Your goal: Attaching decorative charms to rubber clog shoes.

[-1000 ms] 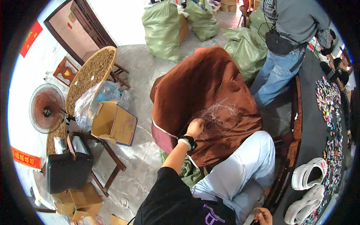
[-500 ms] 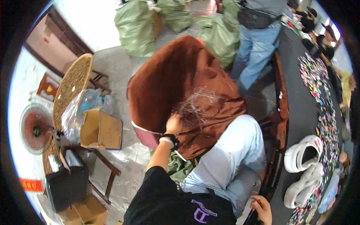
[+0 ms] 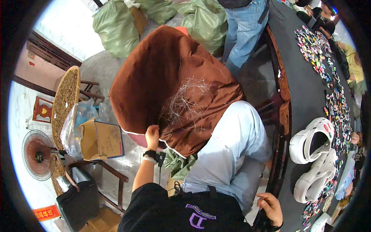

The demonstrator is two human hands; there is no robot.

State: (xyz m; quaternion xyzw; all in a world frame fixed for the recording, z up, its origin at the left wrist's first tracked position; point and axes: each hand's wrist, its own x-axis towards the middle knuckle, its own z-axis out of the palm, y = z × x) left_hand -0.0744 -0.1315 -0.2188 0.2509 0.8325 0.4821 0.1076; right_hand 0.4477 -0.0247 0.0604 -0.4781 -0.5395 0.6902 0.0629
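Note:
A brown cloth (image 3: 147,73) with a pale hem forms a hollow in front of me, beside my bent knee. In its fold lies a loose tangle of thin, clear, thread-like strands (image 3: 187,98). My left hand (image 3: 152,137), a black watch at its wrist, is at the cloth's near left hem. Its fingers are closed, and whatever is between them is hidden. At the lower right, my right hand (image 3: 271,207) rests apart from the cloth beside my leg. Its fingers curl inward, and I cannot make out what they hold, if anything.
White clogs (image 3: 312,141) stand on a dark table (image 3: 295,96) at my right, beside many small colourful charms (image 3: 340,112). Green sacks (image 3: 116,29) and a person in jeans (image 3: 245,31) are beyond the cloth. Leftward are a cardboard box (image 3: 110,141), a fan (image 3: 38,156) and a chair (image 3: 83,201).
My left hand has drawn back from the strands to the cloth's near left hem. The view has shifted, so the cloth appears further left. My right hand stays beside my leg.

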